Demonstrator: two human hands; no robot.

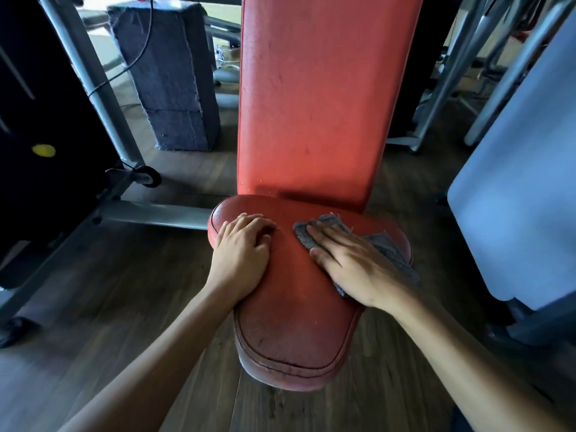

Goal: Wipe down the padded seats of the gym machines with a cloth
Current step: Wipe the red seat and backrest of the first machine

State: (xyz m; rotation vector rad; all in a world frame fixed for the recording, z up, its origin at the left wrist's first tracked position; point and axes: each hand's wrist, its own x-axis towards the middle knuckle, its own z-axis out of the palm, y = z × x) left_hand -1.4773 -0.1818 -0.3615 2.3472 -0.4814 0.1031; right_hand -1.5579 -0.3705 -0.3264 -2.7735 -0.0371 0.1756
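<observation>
Your right hand is pressing, fingers flat, the grey cloth onto the red seat; your left hand is resting there, loosely curled, grasping nothing.

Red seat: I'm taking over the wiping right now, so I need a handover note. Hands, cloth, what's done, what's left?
The left hand rests bare on the left rear lobe of the red seat and holds nothing.
The right hand lies flat, fingers straight, pressing the grey cloth onto the seat's right rear.
Done: wiping is under way at the rear; how much is already clean cannot be told.
Left: the seat's front end and, likely, the red backrest.
</observation>
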